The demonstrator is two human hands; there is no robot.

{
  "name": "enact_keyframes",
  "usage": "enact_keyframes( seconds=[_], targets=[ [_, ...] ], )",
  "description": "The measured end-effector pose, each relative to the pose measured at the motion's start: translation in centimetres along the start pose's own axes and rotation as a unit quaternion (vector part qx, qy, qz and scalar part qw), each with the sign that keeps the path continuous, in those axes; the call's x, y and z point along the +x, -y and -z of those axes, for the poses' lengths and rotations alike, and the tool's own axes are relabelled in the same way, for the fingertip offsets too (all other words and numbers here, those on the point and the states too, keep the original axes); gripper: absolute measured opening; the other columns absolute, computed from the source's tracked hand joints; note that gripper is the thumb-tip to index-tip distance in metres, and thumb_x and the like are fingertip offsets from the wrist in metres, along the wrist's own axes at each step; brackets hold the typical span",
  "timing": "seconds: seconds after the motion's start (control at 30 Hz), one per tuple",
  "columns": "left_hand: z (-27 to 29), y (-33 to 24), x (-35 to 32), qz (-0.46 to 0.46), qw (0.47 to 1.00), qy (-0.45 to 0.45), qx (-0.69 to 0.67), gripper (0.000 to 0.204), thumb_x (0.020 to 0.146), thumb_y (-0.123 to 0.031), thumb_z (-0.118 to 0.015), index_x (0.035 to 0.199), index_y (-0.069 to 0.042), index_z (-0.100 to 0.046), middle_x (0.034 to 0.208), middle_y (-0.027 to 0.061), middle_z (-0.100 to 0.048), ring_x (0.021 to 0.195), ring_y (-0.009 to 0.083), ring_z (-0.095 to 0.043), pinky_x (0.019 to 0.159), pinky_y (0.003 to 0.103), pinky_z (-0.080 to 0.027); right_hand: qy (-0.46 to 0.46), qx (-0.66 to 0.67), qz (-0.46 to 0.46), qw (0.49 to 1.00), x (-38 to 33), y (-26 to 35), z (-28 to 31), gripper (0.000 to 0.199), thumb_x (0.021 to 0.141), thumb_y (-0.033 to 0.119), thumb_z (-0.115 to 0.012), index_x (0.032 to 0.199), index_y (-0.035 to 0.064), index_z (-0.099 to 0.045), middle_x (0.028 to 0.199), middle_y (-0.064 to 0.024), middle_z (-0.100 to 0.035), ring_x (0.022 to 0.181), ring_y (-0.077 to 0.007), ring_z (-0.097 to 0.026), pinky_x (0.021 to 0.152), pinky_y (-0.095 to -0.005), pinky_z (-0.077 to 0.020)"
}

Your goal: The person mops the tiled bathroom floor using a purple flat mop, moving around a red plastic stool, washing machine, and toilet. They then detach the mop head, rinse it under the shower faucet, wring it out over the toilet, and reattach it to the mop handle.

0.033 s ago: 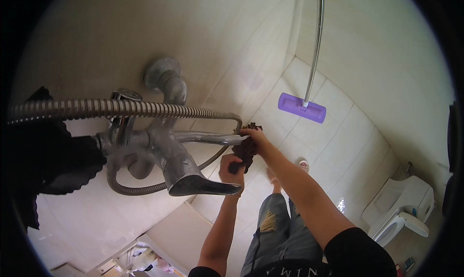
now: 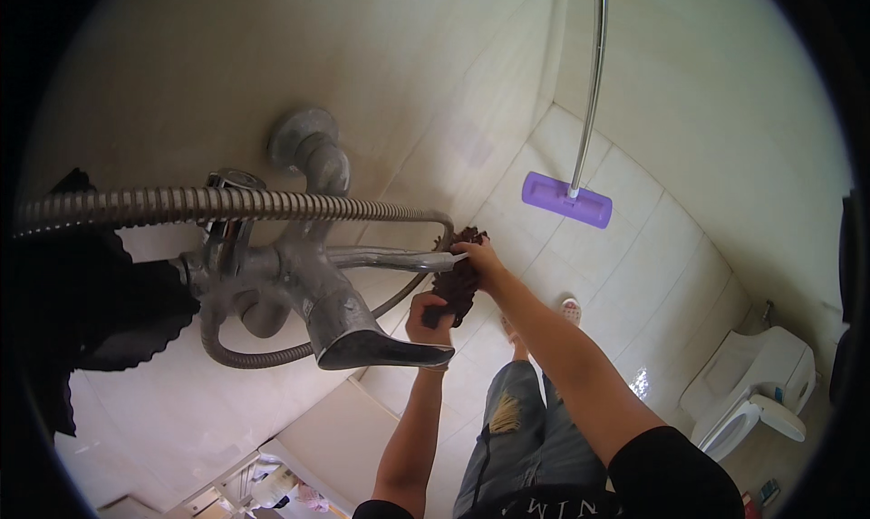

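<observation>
A dark brown, bunched-up cloth [image 2: 456, 294] hangs between my two hands below the tap's spout [image 2: 390, 259]. My left hand [image 2: 424, 310] is closed round its lower end. Higher up, my right hand [image 2: 480, 256] grips the upper part, right by the spout's tip. Some of the fingers are hidden behind the cloth and the spout. The grey metal mixer tap [image 2: 299, 265] fills the foreground, with its broad lever [image 2: 381, 349] reaching toward my left wrist.
A ribbed metal shower hose [image 2: 254, 204] crosses in front of the tap. Black wavy-edged fabric [image 2: 100, 292] hangs at left. Beyond my hands, a purple flat mop [image 2: 566, 199] stands on the tiled floor [image 2: 625, 238]. A white toilet [image 2: 761, 383] is at right, a shelf [image 2: 272, 483] at lower left.
The cloth looks slightly longer and fuller between my hands. Both hands keep their hold and have shifted only a little.
</observation>
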State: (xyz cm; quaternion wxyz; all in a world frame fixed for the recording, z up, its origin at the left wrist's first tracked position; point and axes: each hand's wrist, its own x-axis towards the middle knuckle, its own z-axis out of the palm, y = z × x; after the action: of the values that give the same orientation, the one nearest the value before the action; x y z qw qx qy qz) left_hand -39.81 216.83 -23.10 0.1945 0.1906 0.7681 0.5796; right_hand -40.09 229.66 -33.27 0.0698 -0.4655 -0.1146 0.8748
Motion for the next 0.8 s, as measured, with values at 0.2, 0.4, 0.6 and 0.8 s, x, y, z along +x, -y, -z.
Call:
enact_keyframes(
  seconds=[0.2, 0.4, 0.6, 0.8],
  targets=[
    [2.7, 8.6, 3.9, 0.388, 0.914, 0.022, -0.117, 0.032, 0.077, -0.034, -0.046, 0.098, -0.011, -0.052, 0.096, 0.0052, -0.052, 0.087, 0.0162, -0.048, 0.076, 0.031, -0.040, 0.057, -0.334, 0.233, 0.912, -3.4, -0.4, 0.3, 0.048, 0.058, -0.005, -0.056, 0.102, 0.0062, -0.042, 0.086, -0.0094, -0.051, 0.083, -0.0193, -0.049, 0.073, -0.0295, -0.0402],
    [-1.9, 9.1, 10.5, 0.437, 0.621, 0.352, -0.547, 0.058, 0.073, -0.058, -0.047, 0.102, -0.008, -0.052, 0.090, 0.0089, -0.057, 0.085, 0.0202, -0.056, 0.074, 0.034, -0.047, 0.162, -0.563, 0.411, 0.698, -6.5, 2.9, 1.7, 0.046, 0.052, 0.001, -0.058, 0.096, 0.0111, -0.050, 0.083, -0.0090, -0.056, 0.087, -0.0269, -0.050, 0.083, -0.0365, -0.0332],
    [-4.2, 13.6, 13.9, 0.428, 0.705, 0.243, -0.510, 0.041, 0.082, -0.043, -0.041, 0.093, -0.007, -0.057, 0.087, 0.0072, -0.060, 0.078, 0.0212, -0.058, 0.071, 0.037, -0.049, 0.247, -0.684, 0.462, 0.508, -7.4, 6.0, 4.3, 0.026, 0.050, 0.004, -0.058, 0.073, 0.0162, -0.054, 0.069, -0.0022, -0.053, 0.081, -0.0231, -0.048, 0.088, -0.0388, -0.0263],
    [-6.8, 11.1, 9.4, 0.352, 0.826, 0.145, -0.416, 0.021, 0.078, -0.019, -0.052, 0.093, -0.006, -0.056, 0.092, 0.0083, -0.059, 0.086, 0.0217, -0.056, 0.079, 0.037, -0.046, -0.017, -0.529, 0.315, 0.788, -1.8, 2.7, 13.6, 0.032, 0.059, 0.001, -0.056, 0.089, 0.0120, -0.053, 0.082, -0.0043, -0.057, 0.082, -0.0264, -0.053, 0.075, -0.0331, -0.0411]
  ],
)
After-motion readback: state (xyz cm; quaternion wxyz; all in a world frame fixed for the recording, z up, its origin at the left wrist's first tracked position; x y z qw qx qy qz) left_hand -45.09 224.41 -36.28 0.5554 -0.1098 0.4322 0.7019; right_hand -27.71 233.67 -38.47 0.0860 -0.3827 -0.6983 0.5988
